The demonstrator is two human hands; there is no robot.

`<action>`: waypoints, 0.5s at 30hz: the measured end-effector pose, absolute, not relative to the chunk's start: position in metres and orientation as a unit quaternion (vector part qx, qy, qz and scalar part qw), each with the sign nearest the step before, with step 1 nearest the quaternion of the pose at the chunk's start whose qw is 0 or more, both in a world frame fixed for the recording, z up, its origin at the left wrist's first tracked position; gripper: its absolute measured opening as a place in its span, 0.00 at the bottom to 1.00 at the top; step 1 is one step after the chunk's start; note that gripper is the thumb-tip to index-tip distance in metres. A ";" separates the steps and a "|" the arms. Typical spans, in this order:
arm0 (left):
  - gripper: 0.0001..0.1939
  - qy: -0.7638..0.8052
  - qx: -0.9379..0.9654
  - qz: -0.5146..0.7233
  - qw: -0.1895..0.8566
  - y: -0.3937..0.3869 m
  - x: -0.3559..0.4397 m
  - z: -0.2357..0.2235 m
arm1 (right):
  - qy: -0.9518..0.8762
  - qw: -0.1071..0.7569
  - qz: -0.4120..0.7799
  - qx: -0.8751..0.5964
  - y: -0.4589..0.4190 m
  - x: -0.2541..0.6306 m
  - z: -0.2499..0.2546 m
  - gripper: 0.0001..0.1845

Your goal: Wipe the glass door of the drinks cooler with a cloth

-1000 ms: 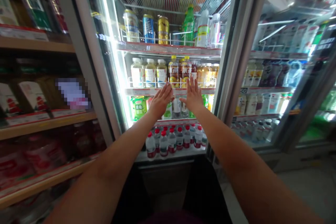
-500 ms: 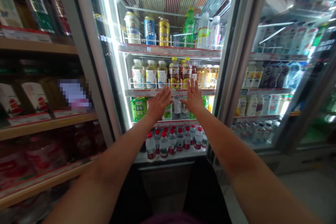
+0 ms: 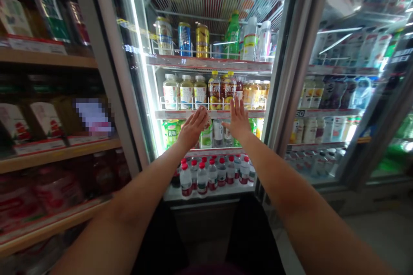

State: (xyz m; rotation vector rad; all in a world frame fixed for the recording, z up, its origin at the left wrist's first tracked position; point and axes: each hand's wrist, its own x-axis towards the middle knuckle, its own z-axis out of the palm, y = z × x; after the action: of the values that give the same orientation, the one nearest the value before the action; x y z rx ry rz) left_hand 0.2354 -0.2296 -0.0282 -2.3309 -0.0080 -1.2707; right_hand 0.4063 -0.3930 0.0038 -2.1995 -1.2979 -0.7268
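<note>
My left hand (image 3: 192, 129) is up at the front of a lit drinks fridge, by the edge of a middle shelf (image 3: 180, 114). Its fingers are pressed together and slightly bent. A small pale patch shows at the fingertips; whether it is something held or a reflection, I cannot make out. Beside it on the right, my right hand (image 3: 239, 122) is raised with fingers spread and palm forward, holding nothing. Reflections suggest a glass door (image 3: 135, 47) in front of the shelves. Behind the hands stand iced tea bottles (image 3: 214, 90) with yellow caps and pale-labelled bottles (image 3: 186, 92).
Red-capped water bottles (image 3: 201, 178) fill the bottom shelf. Cans (image 3: 202, 41) and a green bottle (image 3: 232, 34) stand higher up. Wooden shelves (image 3: 48, 58) with bottles are close on the left. Another glass-fronted fridge (image 3: 329, 114) is on the right.
My left hand has shifted slightly left and down, and its fingers look more bent. My right hand stays almost where it was. The view has tilted a little.
</note>
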 end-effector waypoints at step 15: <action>0.31 -0.015 -0.849 -0.469 0.241 -0.225 0.227 -0.028 | -0.474 0.243 -0.250 -0.809 -0.397 0.401 0.006 0.61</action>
State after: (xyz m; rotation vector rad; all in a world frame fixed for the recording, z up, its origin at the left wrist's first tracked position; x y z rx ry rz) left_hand 0.2269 -0.2253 -0.0282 -2.3240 -0.0413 -1.2845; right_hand 0.4009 -0.3972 0.0062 -2.2102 -1.2949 -0.6842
